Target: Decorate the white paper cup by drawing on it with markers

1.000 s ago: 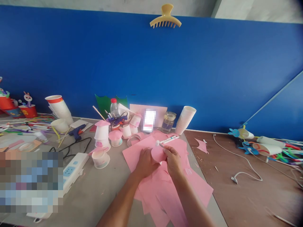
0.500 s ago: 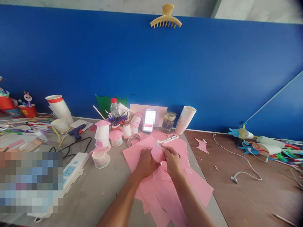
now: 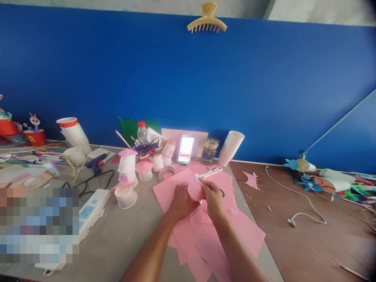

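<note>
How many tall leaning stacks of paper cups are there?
2. One white stack with a red-banded top leans at the left, beyond the glue gun; an all-white stack leans right of the glass jar. Others may be hidden.

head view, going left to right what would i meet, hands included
Tilted cup stack with a red band, pink-topped cup tower, red-capped bottle, left hand, round pink piece, right hand, tall white cup stack, pink paper scrap, white cable.

Left hand (image 3: 182, 201) holding pink paper disc (image 3: 195, 192), right hand (image 3: 213, 199) pinching its edge, pink sheets (image 3: 245, 233) beneath, blue partition (image 3: 182, 78) behind
</note>
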Tool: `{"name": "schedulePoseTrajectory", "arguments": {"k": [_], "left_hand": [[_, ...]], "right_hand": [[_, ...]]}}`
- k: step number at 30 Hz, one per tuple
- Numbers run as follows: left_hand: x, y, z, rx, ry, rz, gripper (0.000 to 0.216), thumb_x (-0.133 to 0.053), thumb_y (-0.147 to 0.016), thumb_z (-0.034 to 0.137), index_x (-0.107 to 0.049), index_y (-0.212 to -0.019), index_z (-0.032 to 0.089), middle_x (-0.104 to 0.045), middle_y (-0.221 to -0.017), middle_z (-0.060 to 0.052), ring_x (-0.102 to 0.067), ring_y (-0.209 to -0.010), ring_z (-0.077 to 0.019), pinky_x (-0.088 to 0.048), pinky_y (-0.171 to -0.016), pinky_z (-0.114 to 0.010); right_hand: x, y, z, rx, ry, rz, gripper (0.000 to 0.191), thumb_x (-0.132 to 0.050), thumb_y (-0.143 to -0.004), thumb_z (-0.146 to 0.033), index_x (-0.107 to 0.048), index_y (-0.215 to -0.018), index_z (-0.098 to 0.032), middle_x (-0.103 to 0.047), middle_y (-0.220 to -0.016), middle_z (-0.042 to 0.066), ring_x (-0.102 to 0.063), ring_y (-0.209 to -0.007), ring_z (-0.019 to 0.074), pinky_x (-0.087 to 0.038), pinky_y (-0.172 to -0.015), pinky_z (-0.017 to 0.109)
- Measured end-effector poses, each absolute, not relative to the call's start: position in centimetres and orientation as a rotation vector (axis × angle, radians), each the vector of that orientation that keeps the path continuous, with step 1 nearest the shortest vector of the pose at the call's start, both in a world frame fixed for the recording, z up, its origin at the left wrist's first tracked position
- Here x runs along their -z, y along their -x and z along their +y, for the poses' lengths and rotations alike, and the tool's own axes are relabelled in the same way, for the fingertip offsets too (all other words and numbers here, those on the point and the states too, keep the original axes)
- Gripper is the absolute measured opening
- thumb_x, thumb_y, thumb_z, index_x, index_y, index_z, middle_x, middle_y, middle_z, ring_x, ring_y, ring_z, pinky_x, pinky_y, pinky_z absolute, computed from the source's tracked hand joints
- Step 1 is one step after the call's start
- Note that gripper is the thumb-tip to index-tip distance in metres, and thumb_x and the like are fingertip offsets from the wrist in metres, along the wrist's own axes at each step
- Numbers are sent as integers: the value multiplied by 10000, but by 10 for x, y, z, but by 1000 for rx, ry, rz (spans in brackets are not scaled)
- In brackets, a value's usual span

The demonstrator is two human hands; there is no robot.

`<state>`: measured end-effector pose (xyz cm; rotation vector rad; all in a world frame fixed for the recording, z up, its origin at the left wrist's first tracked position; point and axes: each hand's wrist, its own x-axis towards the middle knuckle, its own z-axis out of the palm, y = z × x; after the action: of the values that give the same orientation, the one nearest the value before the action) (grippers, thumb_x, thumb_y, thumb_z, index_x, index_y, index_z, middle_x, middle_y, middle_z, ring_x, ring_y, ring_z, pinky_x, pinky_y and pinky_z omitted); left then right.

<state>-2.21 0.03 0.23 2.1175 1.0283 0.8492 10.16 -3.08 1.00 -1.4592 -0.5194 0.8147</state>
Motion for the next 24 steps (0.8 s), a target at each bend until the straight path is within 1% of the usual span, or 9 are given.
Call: {"name": "schedulePoseTrajectory", "arguments": {"k": [4,7,9,12,16,19,21,24], "left_hand": [[-2,22,1,-864,-2100,1010,332,-682,-616,105,-658,-935,192,-710,-952,-52,-633,-904,-253,-496,-833,-385],[-2,22,1,-863,-2085,966,294,-673,-615,84,-650,-888,190,-708,-901,-40,-635,-843,-230,-503,-787,-365],[-1,22,2,-871,-2087,956,285,-672,-611,79,-635,-870,191,-703,-899,-36,-633,-840,-226,-505,-766,-354],[2,23,2,-870,-2123,996,298,-660,-609,74,-615,-878,194,-692,-911,-43,-630,-859,-235,-508,-751,-357],[9,23,4,-854,-2231,994,278,-664,-661,123,-609,-921,206,-686,-941,-60,-631,-899,-256,-511,-808,-403],[17,22,6,-869,-2326,982,237,-616,-738,170,-604,-969,222,-678,-981,-71,-622,-978,-279,-492,-896,-465],[21,22,7,-870,-2346,985,174,-580,-769,183,-606,-937,217,-672,-972,-84,-614,-1000,-291,-476,-928,-495],[24,22,8,-878,-2354,956,84,-564,-793,205,-604,-867,206,-670,-954,-98,-605,-1014,-288,-467,-950,-497]], "right_hand": [[-11,-101,-32,-821,1453,-543,193,-649,-592,-319,-666,-729,-184,-618,-665,0,-512,-652,165,-371,-565,271],[-12,-100,-33,-814,1478,-576,229,-665,-628,-380,-669,-738,-179,-619,-663,-6,-520,-655,168,-391,-581,274],[-12,-100,-34,-764,1523,-596,277,-652,-683,-442,-676,-777,-182,-648,-712,6,-553,-695,187,-426,-620,291],[-11,-101,-36,-582,1532,-687,318,-592,-774,-483,-676,-848,-185,-682,-865,55,-607,-823,233,-482,-717,347],[-6,-98,-38,-177,1367,-1102,263,-546,-860,-420,-661,-937,-197,-642,-1034,107,-601,-988,268,-498,-851,441],[-2,-93,-40,95,1276,-1434,229,-565,-870,-321,-637,-1060,-214,-619,-1119,116,-568,-1082,282,-482,-915,486],[1,-91,-40,182,1274,-1603,267,-576,-860,-267,-617,-1120,-219,-610,-1179,117,-539,-1149,299,-467,-950,509],[6,-90,-39,223,1324,-1731,275,-562,-851,-207,-621,-1119,-214,-619,-1187,115,-526,-1172,312,-459,-968,529]]}}
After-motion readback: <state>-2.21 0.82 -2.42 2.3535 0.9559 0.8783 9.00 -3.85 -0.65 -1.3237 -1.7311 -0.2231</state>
